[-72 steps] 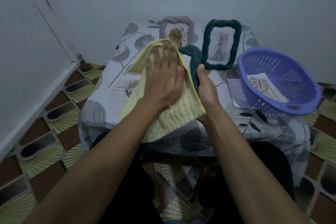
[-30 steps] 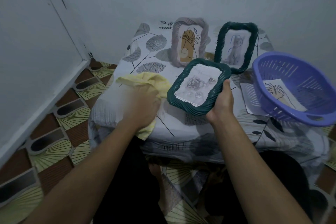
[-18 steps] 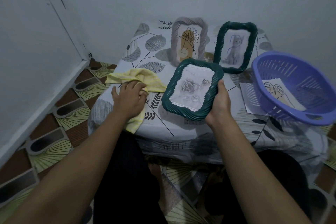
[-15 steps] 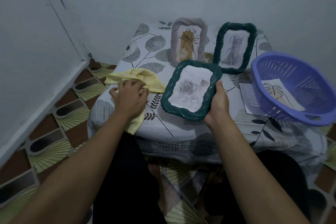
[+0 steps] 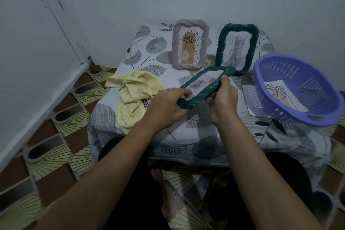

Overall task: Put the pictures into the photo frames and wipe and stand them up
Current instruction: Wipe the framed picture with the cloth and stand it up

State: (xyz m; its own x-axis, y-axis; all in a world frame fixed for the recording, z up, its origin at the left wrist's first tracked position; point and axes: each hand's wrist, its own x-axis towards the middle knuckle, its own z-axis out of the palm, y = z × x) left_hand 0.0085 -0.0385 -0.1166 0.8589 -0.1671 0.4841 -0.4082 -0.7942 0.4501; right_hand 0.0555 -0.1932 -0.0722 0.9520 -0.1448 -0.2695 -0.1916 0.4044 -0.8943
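I see left hand (image 5: 166, 106), right hand (image 5: 223, 101) gripping the green frame (image 5: 203, 82) — nearly flat. Long axis: seven to one o'clock.

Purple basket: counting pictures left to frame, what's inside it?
One leaf drawing lies inside the purple basket, partly covered by its near wall; anything beneath the drawing is hidden.
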